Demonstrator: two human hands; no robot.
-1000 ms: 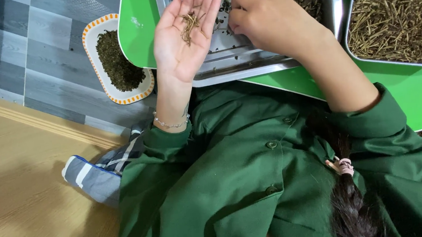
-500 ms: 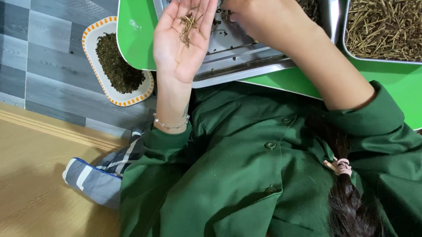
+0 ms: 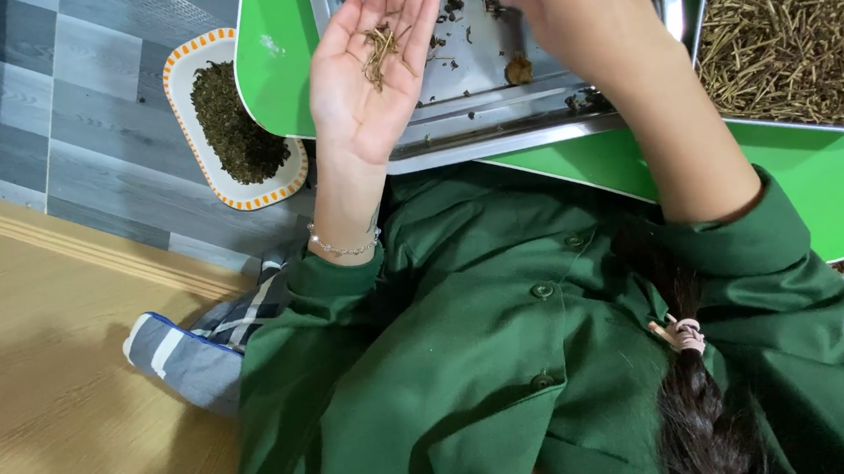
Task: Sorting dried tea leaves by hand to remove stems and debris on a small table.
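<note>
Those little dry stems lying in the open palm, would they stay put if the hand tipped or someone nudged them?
Probably not. The dry stems look thin and light, lying loose on the flat left hand, so a tilt would likely spill them into the metal tray. They seem stiff and brittle, apt to snap if pinched.

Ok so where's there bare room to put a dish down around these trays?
Bare spots: the grey floor left of the oval dish, and the wood floor beyond the strip. The green tray has a bare edge left of the steel tray. Crowded: the steel tray under the left hand and right hand, and the stem tray.
</note>
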